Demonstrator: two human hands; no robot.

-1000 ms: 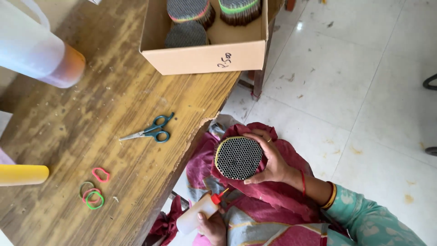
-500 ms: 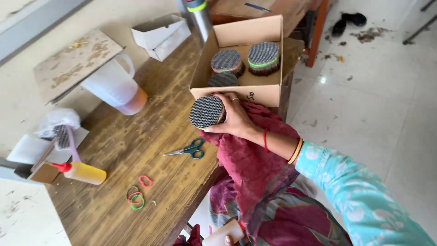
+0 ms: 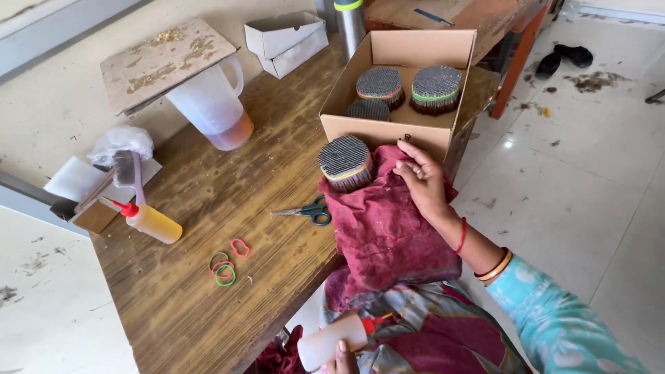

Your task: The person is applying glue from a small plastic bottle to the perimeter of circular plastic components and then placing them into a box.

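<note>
A banded bundle of thin sticks (image 3: 345,163) is set on a dark red cloth (image 3: 385,228) at the table's edge, just in front of a cardboard box (image 3: 388,129).

The right hand (image 3: 422,181) is laid flat on the cloth just beside the bundle, its fingers loosely spread and closed on nothing; whether a fingertip touches the bundle cannot be told. The left hand (image 3: 341,359), seen only at the lower edge, is wrapped around a pale squeeze bottle with a red tip (image 3: 335,341). Three more bundles (image 3: 409,88) are stood upright inside the box. On the wooden table (image 3: 173,305) are seen teal-handled scissors (image 3: 306,211), coloured rubber bands (image 3: 226,264), a yellow squeeze bottle (image 3: 149,220) and a clear plastic jug (image 3: 213,105).
</note>
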